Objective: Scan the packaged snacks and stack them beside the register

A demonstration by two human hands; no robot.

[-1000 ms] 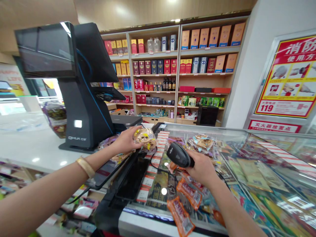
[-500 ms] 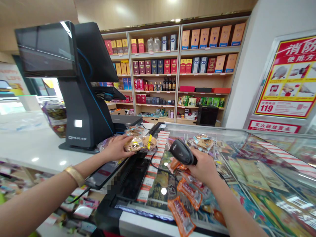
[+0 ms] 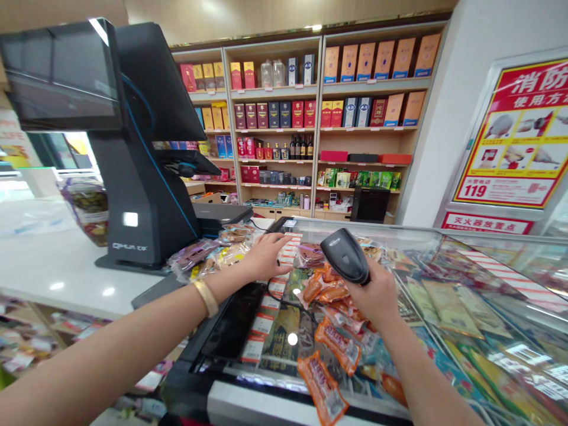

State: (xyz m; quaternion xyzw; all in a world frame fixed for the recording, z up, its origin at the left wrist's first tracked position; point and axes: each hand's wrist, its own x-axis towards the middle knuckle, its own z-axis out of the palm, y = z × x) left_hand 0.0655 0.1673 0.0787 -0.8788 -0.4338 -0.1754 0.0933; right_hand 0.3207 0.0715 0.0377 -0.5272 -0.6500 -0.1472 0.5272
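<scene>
Barcode scanner point(image 3: 345, 255) is clasped in the curled right hand point(image 3: 376, 296), above the glass display case point(image 3: 248, 405). The left hand point(image 3: 266, 257), open and empty, is over the case's left edge. Orange-wrapped snacks point(image 3: 323, 387) lie atop it; flat packets point(image 3: 452, 307) are inside.

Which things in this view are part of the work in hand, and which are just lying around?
In use, judging by the hands:
- handheld scanner, in the right hand
- orange-wrapped snacks, below the scanner
- clear-wrapped packets, beside the open left hand

Apparently just around:
- flat black device
- boxes on the shelves
- red-and-yellow wall poster
</scene>
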